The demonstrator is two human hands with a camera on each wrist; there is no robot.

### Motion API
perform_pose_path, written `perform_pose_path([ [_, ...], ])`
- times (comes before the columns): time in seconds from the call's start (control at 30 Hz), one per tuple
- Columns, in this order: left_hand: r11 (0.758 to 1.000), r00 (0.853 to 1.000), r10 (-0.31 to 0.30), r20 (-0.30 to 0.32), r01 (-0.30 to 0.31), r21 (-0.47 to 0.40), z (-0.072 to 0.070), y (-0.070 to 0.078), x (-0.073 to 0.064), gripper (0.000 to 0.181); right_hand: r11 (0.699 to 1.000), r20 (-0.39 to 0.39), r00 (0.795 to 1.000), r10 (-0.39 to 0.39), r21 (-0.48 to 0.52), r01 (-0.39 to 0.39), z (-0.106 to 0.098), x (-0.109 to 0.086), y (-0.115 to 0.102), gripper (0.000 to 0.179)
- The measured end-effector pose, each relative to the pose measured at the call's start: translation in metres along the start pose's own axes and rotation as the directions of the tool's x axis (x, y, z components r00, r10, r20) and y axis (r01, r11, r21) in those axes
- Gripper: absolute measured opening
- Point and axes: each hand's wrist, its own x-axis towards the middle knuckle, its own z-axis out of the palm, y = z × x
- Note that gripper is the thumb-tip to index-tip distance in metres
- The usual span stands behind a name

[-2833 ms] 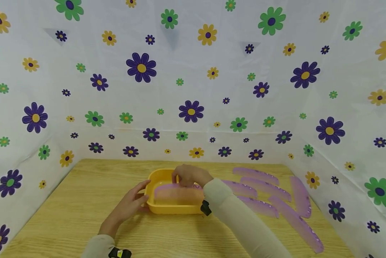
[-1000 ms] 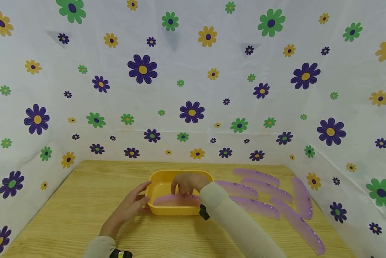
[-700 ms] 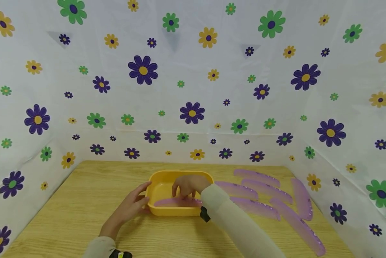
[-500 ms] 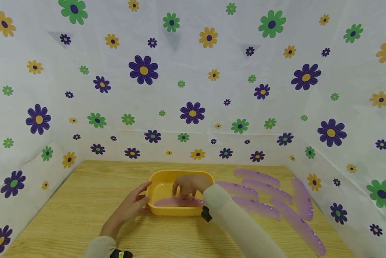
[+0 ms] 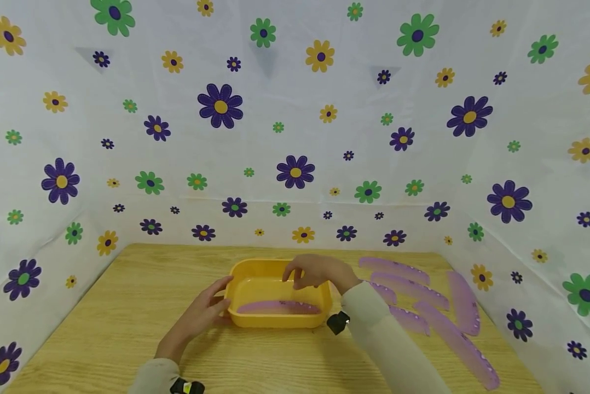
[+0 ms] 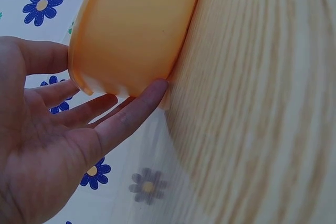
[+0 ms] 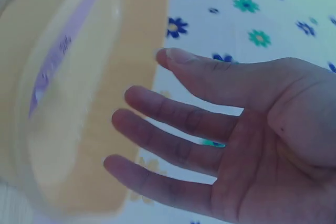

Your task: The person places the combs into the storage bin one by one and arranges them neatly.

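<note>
A yellow plastic tub (image 5: 278, 322) stands at the middle of the table. Inside it, along the near wall, lies a purple comb (image 5: 275, 307). My left hand (image 5: 200, 310) is at the tub's left end; in the left wrist view its outstretched fingers (image 6: 134, 114) touch the tub's wall. My right hand (image 5: 322, 270) is over the tub's back right corner. Seen from the right wrist, its fingers (image 7: 157, 182) are spread and relaxed, with nothing between them, and the comb is apart from them.
Several more purple combs lie on the wooden table (image 5: 255, 361) to the right of the tub, one long comb (image 5: 457, 342) slanting toward the front right. My right forearm covers parts of the nearer ones. A white flowered sheet (image 5: 255, 148) encloses the back and sides.
My right hand has lowered the comb into the tub, let it go, and lifted away up and to the right. My left hand has stayed at the tub's left end.
</note>
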Motion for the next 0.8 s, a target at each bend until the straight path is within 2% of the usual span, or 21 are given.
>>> perform_pose_path([
  [0.3, 1.000, 1.000, 0.026, 0.007, -0.026, 0.009, -0.001, -0.002, 0.001, 0.059, 0.999, -0.135, 0.991, -0.018, -0.045, 0.012, -0.011, -0.043, 0.042, 0.026],
  [0.53, 1.000, 1.000, 0.021, 0.009, -0.021, 0.012, -0.001, -0.004, 0.000, 0.059, 0.993, -0.178, 0.978, 0.108, -0.028, -0.115, -0.003, -0.073, 0.068, 0.023],
  [0.8, 1.000, 1.000, 0.027, 0.003, -0.027, 0.012, -0.002, -0.003, 0.001, 0.059, 0.993, -0.254, 0.961, 0.110, -0.002, -0.115, 0.007, -0.093, 0.094, 0.020],
])
